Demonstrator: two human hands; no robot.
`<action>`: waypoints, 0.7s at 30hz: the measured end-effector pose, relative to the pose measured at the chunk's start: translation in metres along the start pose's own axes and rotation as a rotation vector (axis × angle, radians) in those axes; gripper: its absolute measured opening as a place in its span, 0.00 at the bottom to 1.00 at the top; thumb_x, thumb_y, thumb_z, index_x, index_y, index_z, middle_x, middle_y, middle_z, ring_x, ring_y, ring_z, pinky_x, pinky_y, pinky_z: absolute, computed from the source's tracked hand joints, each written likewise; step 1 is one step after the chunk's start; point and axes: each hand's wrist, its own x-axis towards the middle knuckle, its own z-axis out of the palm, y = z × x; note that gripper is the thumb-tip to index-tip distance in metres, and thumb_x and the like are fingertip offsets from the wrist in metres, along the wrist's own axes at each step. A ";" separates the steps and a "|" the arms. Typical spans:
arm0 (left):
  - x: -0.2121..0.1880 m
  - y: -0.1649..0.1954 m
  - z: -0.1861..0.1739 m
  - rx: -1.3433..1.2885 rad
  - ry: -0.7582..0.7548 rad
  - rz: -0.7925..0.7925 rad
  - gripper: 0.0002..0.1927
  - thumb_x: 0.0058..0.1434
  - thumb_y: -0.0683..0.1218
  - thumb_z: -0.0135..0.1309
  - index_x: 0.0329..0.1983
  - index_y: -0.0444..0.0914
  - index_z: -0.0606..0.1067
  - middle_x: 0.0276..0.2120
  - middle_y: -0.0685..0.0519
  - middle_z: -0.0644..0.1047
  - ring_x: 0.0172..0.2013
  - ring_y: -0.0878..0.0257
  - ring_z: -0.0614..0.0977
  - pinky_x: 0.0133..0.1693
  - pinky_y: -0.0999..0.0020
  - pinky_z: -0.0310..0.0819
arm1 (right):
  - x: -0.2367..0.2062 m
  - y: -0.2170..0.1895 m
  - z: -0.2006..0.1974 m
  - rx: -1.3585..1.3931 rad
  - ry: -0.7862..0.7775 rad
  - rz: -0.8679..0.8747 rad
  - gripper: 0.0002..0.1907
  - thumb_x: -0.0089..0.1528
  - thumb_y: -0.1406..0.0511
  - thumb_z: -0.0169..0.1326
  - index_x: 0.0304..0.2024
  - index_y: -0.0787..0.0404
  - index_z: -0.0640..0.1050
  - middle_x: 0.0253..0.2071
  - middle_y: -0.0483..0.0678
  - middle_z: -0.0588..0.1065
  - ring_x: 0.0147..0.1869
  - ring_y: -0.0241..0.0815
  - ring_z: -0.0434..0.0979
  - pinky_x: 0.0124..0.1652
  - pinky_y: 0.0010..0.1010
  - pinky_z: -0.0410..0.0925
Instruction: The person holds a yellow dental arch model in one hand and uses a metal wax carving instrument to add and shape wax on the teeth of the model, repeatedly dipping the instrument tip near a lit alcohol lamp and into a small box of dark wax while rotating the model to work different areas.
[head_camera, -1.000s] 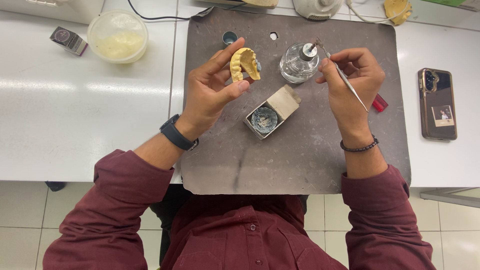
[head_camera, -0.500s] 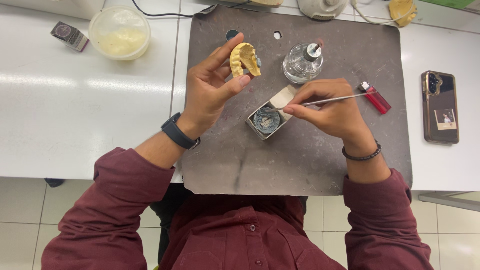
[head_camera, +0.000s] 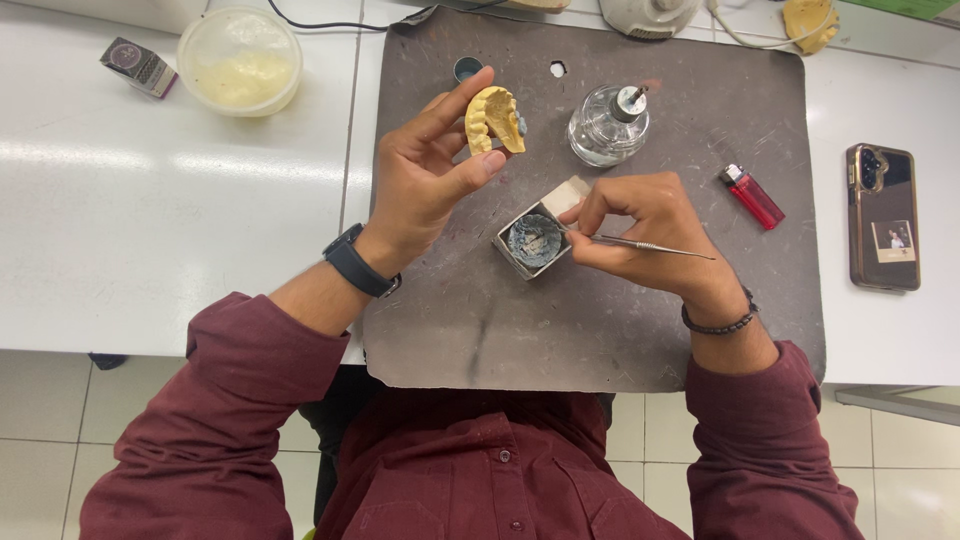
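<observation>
The thin tool's (head_camera: 650, 246) tip is hidden in the small box (head_camera: 533, 243). Right hand (head_camera: 655, 232) fingers pinch it; left hand (head_camera: 425, 180) fingers grip yellow teeth (head_camera: 492, 118). A dark box (head_camera: 139, 66) sits upper left.

So on the white tabletop (head_camera: 150, 230) there's a dark grey mat (head_camera: 600, 330). On it sit a glass spirit burner (head_camera: 607, 128), a red lighter (head_camera: 752, 196) and a little blue cap (head_camera: 467, 68). A phone (head_camera: 883, 216) lies off to the right. Far left: a round tub (head_camera: 240, 60) of pale stuff, maybe plaster, beside a small box (head_camera: 140, 66).
</observation>
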 end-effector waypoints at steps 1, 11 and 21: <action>-0.001 0.000 0.000 -0.008 0.002 -0.007 0.33 0.67 0.35 0.62 0.75 0.37 0.66 0.62 0.53 0.72 0.60 0.64 0.77 0.66 0.67 0.75 | -0.001 0.000 0.001 -0.005 0.000 0.003 0.11 0.56 0.71 0.65 0.24 0.60 0.75 0.27 0.43 0.79 0.47 0.41 0.87 0.38 0.26 0.78; -0.001 0.000 0.001 0.013 -0.007 0.004 0.33 0.68 0.35 0.62 0.75 0.38 0.67 0.61 0.53 0.73 0.60 0.64 0.77 0.67 0.67 0.75 | 0.000 0.001 0.006 -0.079 0.017 -0.042 0.12 0.56 0.72 0.66 0.24 0.60 0.73 0.26 0.45 0.78 0.46 0.41 0.87 0.36 0.28 0.76; -0.001 -0.002 0.001 -0.047 -0.041 -0.011 0.34 0.67 0.35 0.63 0.75 0.38 0.66 0.69 0.50 0.70 0.64 0.61 0.76 0.68 0.62 0.77 | -0.007 0.007 -0.005 0.124 0.077 0.026 0.09 0.59 0.72 0.64 0.30 0.63 0.74 0.32 0.48 0.79 0.43 0.42 0.86 0.42 0.28 0.79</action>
